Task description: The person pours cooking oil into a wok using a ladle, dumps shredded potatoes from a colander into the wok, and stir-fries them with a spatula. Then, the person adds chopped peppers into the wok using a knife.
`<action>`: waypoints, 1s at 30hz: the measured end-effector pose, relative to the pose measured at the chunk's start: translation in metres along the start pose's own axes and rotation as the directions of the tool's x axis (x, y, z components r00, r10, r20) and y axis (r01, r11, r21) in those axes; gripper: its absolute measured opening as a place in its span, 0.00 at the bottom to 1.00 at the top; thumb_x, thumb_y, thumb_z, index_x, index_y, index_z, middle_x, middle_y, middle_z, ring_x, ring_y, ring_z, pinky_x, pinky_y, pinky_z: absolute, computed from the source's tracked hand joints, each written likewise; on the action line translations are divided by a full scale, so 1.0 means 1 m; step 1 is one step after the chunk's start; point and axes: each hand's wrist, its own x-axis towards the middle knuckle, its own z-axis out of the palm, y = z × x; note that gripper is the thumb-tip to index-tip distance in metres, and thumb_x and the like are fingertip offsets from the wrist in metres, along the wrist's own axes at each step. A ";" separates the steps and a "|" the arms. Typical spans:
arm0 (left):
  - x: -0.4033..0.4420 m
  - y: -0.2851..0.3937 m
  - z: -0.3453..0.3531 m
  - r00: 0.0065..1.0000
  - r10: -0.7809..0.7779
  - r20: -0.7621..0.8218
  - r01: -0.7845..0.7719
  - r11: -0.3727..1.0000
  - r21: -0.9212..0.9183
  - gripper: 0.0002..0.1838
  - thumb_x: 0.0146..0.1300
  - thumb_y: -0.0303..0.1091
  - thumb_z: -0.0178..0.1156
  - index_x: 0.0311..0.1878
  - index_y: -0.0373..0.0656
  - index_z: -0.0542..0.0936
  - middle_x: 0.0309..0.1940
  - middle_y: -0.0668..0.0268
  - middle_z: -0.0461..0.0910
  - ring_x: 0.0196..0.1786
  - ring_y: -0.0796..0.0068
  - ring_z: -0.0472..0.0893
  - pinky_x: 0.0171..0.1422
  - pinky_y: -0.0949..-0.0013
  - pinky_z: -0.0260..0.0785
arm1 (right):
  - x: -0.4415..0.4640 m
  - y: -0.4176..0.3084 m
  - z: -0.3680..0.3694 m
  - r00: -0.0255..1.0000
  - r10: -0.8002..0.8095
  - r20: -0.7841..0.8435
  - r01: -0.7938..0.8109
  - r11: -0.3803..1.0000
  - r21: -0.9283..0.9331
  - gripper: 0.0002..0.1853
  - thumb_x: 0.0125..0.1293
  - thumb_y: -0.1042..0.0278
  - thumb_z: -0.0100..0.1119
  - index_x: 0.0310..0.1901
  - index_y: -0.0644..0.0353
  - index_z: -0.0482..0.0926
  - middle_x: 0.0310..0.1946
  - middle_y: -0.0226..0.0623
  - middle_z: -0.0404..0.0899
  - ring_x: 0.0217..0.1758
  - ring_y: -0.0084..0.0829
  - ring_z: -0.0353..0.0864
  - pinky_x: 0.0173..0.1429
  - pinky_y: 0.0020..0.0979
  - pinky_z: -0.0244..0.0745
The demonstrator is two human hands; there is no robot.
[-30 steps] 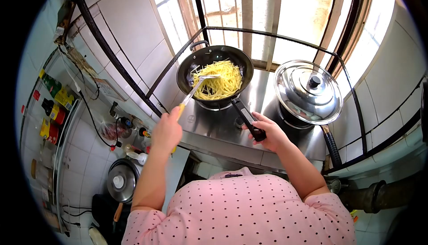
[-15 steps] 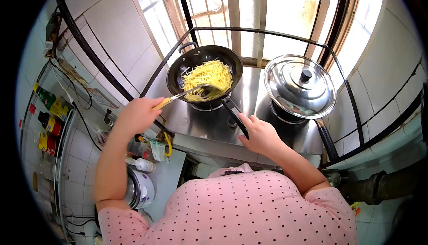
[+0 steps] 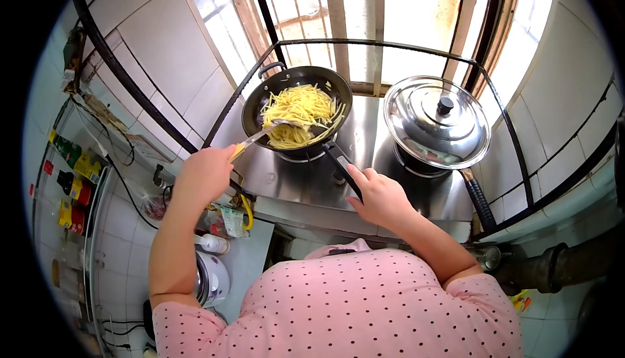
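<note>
Thin yellow strips [image 3: 301,105], which look like shredded potato, lie heaped in a dark wok [image 3: 338,83] on the left burner. My left hand [image 3: 207,174] is closed around the yellow handle of a metal-shafted spatula [image 3: 263,132]. The spatula's head is among the strips, partly covered by them. Around the wok's long black handle [image 3: 340,161] the fingers of my right hand [image 3: 383,195] are wrapped. The wok rests on the burner and points its handle toward me.
On the right burner stands a pan with a shiny domed lid [image 3: 426,120], its black handle [image 3: 480,205] jutting over the stove's front. A black metal rail [image 3: 377,42] rings the steel stovetop [image 3: 286,188]. At lower left are a white pot [image 3: 213,280] and shelved bottles [image 3: 75,185].
My left hand and the spatula have shifted, the spatula's head moving left within the wok. The strips have spread toward the wok's right side. My right hand stays on the handle.
</note>
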 end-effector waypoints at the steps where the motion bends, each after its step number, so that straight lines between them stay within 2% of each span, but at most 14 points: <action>1: -0.008 -0.001 -0.014 1.000 0.007 0.022 -0.006 1.000 -0.021 0.21 0.64 0.36 0.57 0.61 0.49 0.75 0.36 0.52 0.81 0.41 0.51 0.81 0.46 0.53 0.73 | 0.000 -0.001 0.000 1.000 -0.001 -0.011 0.001 1.000 -0.006 0.35 0.59 0.55 0.64 0.66 0.61 0.65 0.39 0.43 0.75 0.41 0.40 0.81 0.43 0.37 0.78; 5: 0.011 0.000 -0.002 0.994 0.113 -0.015 -0.113 0.972 -0.205 0.22 0.64 0.35 0.56 0.63 0.50 0.75 0.36 0.51 0.81 0.41 0.51 0.81 0.47 0.53 0.73 | 0.001 -0.004 0.000 1.000 0.005 -0.001 -0.005 0.999 -0.036 0.35 0.59 0.55 0.64 0.66 0.60 0.65 0.40 0.43 0.75 0.43 0.39 0.80 0.44 0.36 0.78; 7: 0.038 0.012 0.032 0.985 0.103 -0.139 -0.128 0.975 -0.180 0.21 0.65 0.37 0.55 0.62 0.51 0.75 0.36 0.52 0.81 0.41 0.51 0.81 0.46 0.52 0.73 | 0.002 -0.005 0.000 1.000 0.015 0.014 -0.015 0.999 -0.032 0.35 0.59 0.55 0.64 0.66 0.60 0.65 0.40 0.43 0.75 0.43 0.40 0.80 0.44 0.36 0.78; 10: 0.061 0.031 0.063 0.982 -0.024 -0.186 0.008 0.996 -0.084 0.21 0.66 0.38 0.54 0.62 0.51 0.74 0.36 0.54 0.81 0.41 0.51 0.82 0.44 0.51 0.74 | 0.002 -0.006 -0.001 0.999 0.026 0.024 -0.025 0.999 -0.040 0.35 0.59 0.54 0.64 0.66 0.59 0.65 0.40 0.42 0.75 0.44 0.40 0.80 0.47 0.36 0.77; 12: 0.055 0.029 0.065 0.982 -0.048 -0.181 0.036 0.997 -0.067 0.19 0.64 0.35 0.55 0.60 0.51 0.75 0.34 0.51 0.81 0.41 0.50 0.82 0.43 0.51 0.75 | 0.000 -0.005 -0.001 0.999 0.030 0.026 -0.029 0.999 -0.041 0.35 0.60 0.54 0.64 0.65 0.58 0.65 0.40 0.41 0.76 0.45 0.40 0.80 0.48 0.35 0.77; 16: 0.028 0.000 0.014 0.998 0.049 -0.036 -0.047 0.996 0.072 0.17 0.63 0.33 0.55 0.56 0.50 0.76 0.33 0.52 0.81 0.40 0.52 0.82 0.43 0.51 0.75 | 0.000 -0.007 -0.007 0.998 0.047 0.040 -0.046 0.998 -0.030 0.34 0.59 0.54 0.64 0.65 0.58 0.66 0.42 0.42 0.75 0.46 0.40 0.80 0.48 0.35 0.77; 18: 0.005 -0.015 -0.028 0.996 0.027 -0.083 -0.023 0.999 0.040 0.14 0.60 0.31 0.58 0.51 0.48 0.78 0.32 0.57 0.81 0.41 0.53 0.81 0.44 0.51 0.73 | 0.000 -0.007 -0.004 1.000 0.027 0.006 -0.027 1.000 -0.015 0.34 0.59 0.55 0.64 0.65 0.59 0.67 0.43 0.42 0.75 0.46 0.40 0.79 0.48 0.35 0.77; 20: -0.019 -0.009 -0.075 0.999 -0.042 -0.034 0.043 0.998 0.045 0.18 0.56 0.31 0.61 0.52 0.52 0.81 0.34 0.54 0.81 0.41 0.53 0.81 0.47 0.53 0.72 | 0.000 -0.002 0.003 0.997 -0.028 -0.078 0.028 1.000 -0.010 0.34 0.58 0.57 0.65 0.65 0.59 0.66 0.42 0.42 0.74 0.45 0.40 0.79 0.45 0.36 0.77; 22: -0.027 -0.008 -0.099 1.000 -0.015 -0.021 0.018 0.991 0.134 0.15 0.56 0.31 0.61 0.48 0.50 0.83 0.33 0.55 0.81 0.40 0.53 0.81 0.46 0.53 0.72 | 0.000 -0.002 0.004 0.994 -0.044 -0.102 0.042 0.999 -0.024 0.33 0.58 0.58 0.65 0.64 0.60 0.67 0.42 0.41 0.73 0.44 0.40 0.79 0.44 0.36 0.77; 23: -0.028 -0.008 -0.104 1.000 -0.005 -0.013 0.007 0.984 0.176 0.14 0.56 0.31 0.61 0.47 0.49 0.83 0.33 0.55 0.81 0.40 0.54 0.80 0.46 0.53 0.71 | 0.001 -0.002 0.004 0.992 -0.055 -0.111 0.052 0.998 -0.031 0.33 0.58 0.58 0.65 0.63 0.60 0.67 0.42 0.41 0.73 0.44 0.40 0.79 0.44 0.36 0.77; 24: -0.025 -0.006 -0.102 0.998 0.059 -0.028 -0.051 0.972 0.230 0.07 0.58 0.30 0.59 0.38 0.46 0.83 0.32 0.59 0.82 0.40 0.57 0.82 0.46 0.54 0.73 | 0.002 -0.003 0.005 0.993 -0.058 -0.106 0.055 0.998 -0.030 0.33 0.58 0.58 0.65 0.63 0.60 0.68 0.42 0.41 0.73 0.44 0.40 0.79 0.44 0.36 0.77; 27: 0.019 0.006 -0.069 0.999 0.027 0.018 -0.031 0.962 0.272 0.07 0.58 0.29 0.58 0.38 0.46 0.84 0.31 0.58 0.82 0.38 0.56 0.83 0.44 0.55 0.75 | 0.002 -0.004 0.002 0.995 -0.065 -0.076 0.064 0.998 -0.027 0.32 0.58 0.58 0.65 0.62 0.60 0.68 0.41 0.42 0.73 0.44 0.40 0.79 0.42 0.36 0.77; 29: 0.051 0.003 -0.036 0.986 0.112 -0.126 -0.066 0.944 0.323 0.08 0.58 0.29 0.57 0.37 0.44 0.84 0.32 0.57 0.83 0.38 0.55 0.84 0.42 0.56 0.77 | 0.004 -0.006 -0.004 0.997 -0.060 -0.044 0.059 0.998 -0.022 0.31 0.58 0.58 0.65 0.62 0.60 0.68 0.41 0.42 0.73 0.43 0.40 0.79 0.41 0.36 0.77; 30: 0.058 0.005 -0.038 0.990 0.067 -0.128 -0.024 0.952 0.306 0.07 0.58 0.29 0.58 0.36 0.44 0.84 0.32 0.56 0.83 0.38 0.54 0.84 0.42 0.56 0.77 | 0.004 -0.005 -0.002 0.997 -0.065 -0.040 0.064 0.998 -0.015 0.30 0.59 0.59 0.64 0.61 0.60 0.69 0.41 0.42 0.73 0.43 0.40 0.79 0.41 0.36 0.77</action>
